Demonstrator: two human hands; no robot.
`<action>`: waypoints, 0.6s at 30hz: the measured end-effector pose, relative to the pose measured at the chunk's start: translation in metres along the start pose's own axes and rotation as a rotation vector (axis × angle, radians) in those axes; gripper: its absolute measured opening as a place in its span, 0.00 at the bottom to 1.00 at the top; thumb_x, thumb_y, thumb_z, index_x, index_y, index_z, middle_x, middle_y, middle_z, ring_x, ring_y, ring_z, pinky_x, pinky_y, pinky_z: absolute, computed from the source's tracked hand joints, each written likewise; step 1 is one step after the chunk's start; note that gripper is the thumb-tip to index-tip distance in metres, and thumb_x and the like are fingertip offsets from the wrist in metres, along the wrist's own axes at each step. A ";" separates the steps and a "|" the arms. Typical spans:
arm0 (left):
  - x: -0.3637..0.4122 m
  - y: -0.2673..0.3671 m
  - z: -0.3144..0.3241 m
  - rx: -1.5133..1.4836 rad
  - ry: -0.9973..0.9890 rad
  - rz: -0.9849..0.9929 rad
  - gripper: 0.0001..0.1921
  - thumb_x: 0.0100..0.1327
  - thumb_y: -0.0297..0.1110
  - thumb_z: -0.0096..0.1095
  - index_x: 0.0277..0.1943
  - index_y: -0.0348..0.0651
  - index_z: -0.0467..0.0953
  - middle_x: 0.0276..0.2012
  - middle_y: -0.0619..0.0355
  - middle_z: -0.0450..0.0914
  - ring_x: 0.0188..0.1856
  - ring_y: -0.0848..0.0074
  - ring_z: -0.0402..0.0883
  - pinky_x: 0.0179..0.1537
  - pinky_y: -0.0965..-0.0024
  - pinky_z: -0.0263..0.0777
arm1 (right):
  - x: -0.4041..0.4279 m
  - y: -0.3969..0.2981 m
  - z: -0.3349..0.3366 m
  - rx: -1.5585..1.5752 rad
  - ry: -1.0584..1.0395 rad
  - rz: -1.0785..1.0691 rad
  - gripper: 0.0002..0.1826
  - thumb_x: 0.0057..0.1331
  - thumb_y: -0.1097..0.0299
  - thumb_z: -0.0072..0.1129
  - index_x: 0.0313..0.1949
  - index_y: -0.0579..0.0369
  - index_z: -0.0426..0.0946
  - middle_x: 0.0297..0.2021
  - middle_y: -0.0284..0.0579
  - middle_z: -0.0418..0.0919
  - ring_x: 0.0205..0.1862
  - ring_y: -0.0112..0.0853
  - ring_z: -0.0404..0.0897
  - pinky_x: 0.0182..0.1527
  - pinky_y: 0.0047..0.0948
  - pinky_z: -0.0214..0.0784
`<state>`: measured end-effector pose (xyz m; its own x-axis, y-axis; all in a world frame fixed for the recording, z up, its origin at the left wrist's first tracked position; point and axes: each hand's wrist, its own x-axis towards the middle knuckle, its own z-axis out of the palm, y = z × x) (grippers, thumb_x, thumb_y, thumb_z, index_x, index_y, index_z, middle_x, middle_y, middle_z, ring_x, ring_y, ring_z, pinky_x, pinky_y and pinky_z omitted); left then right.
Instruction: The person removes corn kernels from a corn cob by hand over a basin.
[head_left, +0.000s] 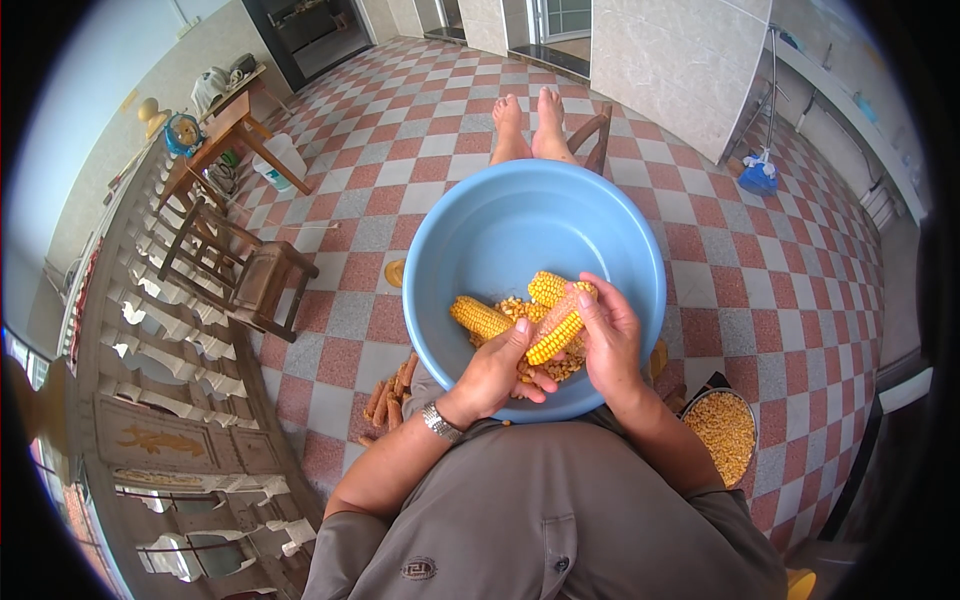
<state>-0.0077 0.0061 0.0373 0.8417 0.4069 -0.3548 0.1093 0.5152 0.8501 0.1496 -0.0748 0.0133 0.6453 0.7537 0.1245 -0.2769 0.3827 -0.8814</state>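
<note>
A large blue plastic basin (510, 217) rests on my lap. Over it, a partly shelled ear of yellow corn (559, 337) shows a bare strip of cob along its upper left side. My right hand (611, 337) grips its far end, thumb on top. At the near end, my left hand (499, 367) has its thumb against the bare strip, with its fingers partly hidden beneath. Two more ears lie in the basin, one at the left (478, 316) and one behind the held ear (546, 287). Loose kernels (566, 369) are heaped under my hands.
Bare corncobs (390, 397) are piled on the checkered floor (364, 240) at left. A container of kernels (721, 431) stands at right. A wooden chair (266, 277), a table (225, 124) and a white bucket (281, 157) are farther left, along a balustrade (176, 330).
</note>
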 end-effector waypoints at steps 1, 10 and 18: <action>-0.001 -0.001 -0.002 -0.020 -0.093 -0.021 0.28 0.79 0.54 0.36 0.63 0.37 0.67 0.47 0.51 0.80 0.40 0.70 0.84 0.40 0.67 0.82 | 0.000 -0.001 0.000 0.000 -0.001 0.000 0.19 0.74 0.69 0.57 0.59 0.66 0.71 0.47 0.43 0.80 0.48 0.22 0.77 0.52 0.21 0.70; 0.009 -0.022 -0.010 -0.004 -0.092 0.043 0.24 0.78 0.51 0.43 0.59 0.37 0.74 0.46 0.55 0.82 0.47 0.74 0.82 0.52 0.67 0.79 | 0.002 -0.012 0.000 0.068 -0.048 0.269 0.22 0.78 0.57 0.48 0.58 0.65 0.70 0.46 0.51 0.79 0.48 0.32 0.80 0.53 0.31 0.74; 0.007 -0.016 0.002 0.001 0.052 0.192 0.27 0.78 0.52 0.41 0.65 0.37 0.68 0.54 0.54 0.79 0.52 0.73 0.81 0.48 0.66 0.81 | 0.005 -0.003 -0.003 0.071 0.028 0.182 0.20 0.78 0.57 0.49 0.54 0.63 0.73 0.42 0.44 0.78 0.43 0.27 0.79 0.46 0.28 0.75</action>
<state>-0.0020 -0.0006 0.0222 0.8188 0.5361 -0.2054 -0.0503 0.4234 0.9046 0.1558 -0.0741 0.0153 0.5992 0.7992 -0.0476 -0.4398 0.2789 -0.8537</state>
